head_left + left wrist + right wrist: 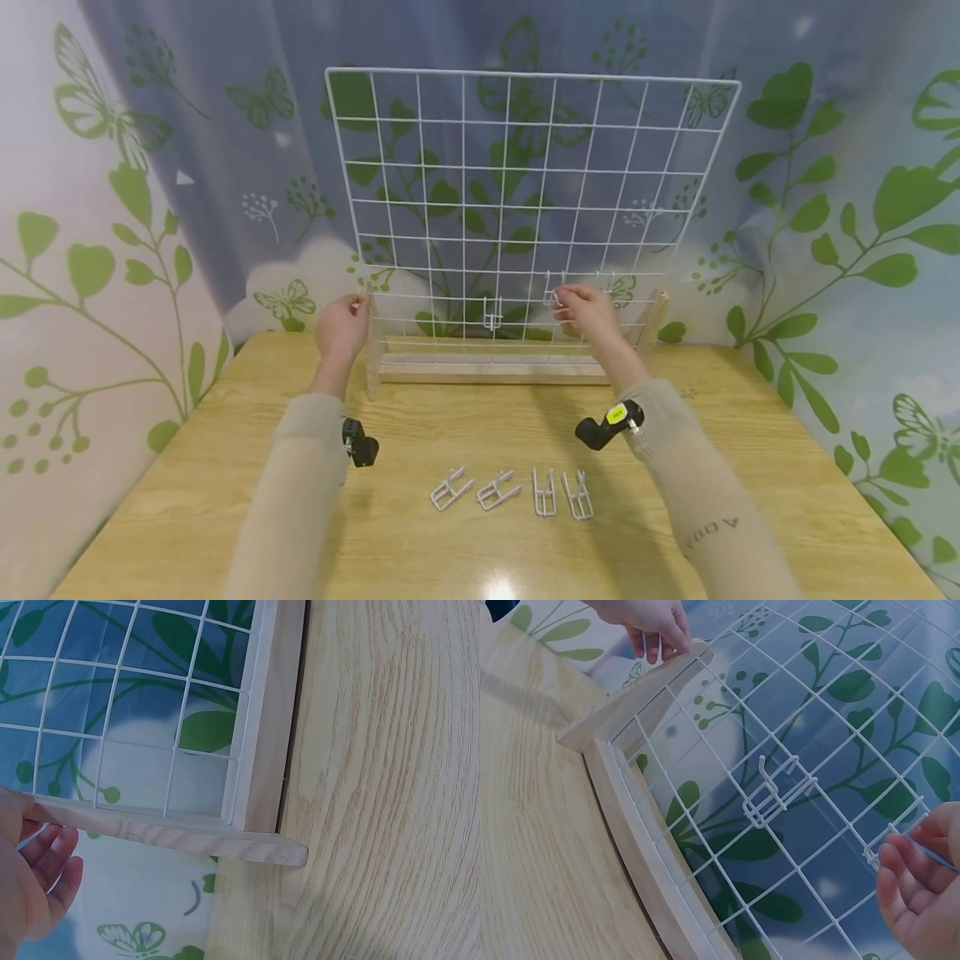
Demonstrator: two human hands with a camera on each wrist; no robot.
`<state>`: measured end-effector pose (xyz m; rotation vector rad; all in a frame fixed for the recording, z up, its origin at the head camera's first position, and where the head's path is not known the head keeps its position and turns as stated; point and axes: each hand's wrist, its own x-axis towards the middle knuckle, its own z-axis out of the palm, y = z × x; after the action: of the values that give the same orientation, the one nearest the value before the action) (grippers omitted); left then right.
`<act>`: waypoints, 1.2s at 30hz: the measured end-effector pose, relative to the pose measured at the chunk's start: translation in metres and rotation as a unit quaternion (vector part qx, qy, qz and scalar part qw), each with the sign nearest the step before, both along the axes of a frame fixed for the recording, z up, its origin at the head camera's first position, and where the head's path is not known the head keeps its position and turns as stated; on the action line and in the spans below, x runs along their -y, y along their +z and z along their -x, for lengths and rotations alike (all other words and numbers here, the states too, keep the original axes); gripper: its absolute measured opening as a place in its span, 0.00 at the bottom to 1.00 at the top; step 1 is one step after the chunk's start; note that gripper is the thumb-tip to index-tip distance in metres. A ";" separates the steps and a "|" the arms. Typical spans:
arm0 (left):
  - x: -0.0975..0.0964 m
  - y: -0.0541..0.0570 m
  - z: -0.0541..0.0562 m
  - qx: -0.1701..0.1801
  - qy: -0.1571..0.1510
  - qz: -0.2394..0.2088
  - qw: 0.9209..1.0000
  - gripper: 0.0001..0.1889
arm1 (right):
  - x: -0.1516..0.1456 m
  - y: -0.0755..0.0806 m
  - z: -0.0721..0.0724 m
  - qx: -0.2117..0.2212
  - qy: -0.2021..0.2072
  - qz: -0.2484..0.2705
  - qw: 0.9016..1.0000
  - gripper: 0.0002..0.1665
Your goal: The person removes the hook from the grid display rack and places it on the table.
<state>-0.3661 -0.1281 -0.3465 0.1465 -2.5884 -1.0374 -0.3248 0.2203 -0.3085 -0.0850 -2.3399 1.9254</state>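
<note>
A white wire grid panel (pixel 508 122) stands upright in a wooden stand (pixel 487 369). My left hand (pixel 342 329) pinches the top of the stand's left side post (pixel 150 831) between thumb and fingers. With the thumb and fingertips of my right hand (pixel 588 312), I pinch a white wire hook (pixel 889 832) against the lower right part of the grid; my fingers cover some of it. Another wire hook (pixel 492 319) hangs on the grid to its left. Prong tips (pixel 604 275) show on the grid just above my right hand, the rest hidden.
Several loose white wire hooks, one of them a hook (pixel 543 493), lie in a row on the wooden table (pixel 420 425) in front of the stand. A patterned curtain (pixel 285 208) hangs close behind the grid. The stand's right post (pixel 657 310) rises beyond my right forearm.
</note>
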 end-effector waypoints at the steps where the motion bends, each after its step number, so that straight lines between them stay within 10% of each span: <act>1: 0.000 -0.001 0.000 0.000 0.000 -0.001 1.000 0.18 | 0.001 0.000 0.000 0.002 0.002 0.001 1.000 0.21; 36: 0.001 -0.003 0.001 -0.004 0.001 0.001 1.000 0.17 | 0.014 0.008 0.011 0.011 -0.010 0.055 0.998 0.20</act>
<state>-0.3673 -0.1294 -0.3492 0.1434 -2.5808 -1.0329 -0.3357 0.2060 -0.3002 -0.1389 -2.2368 2.0528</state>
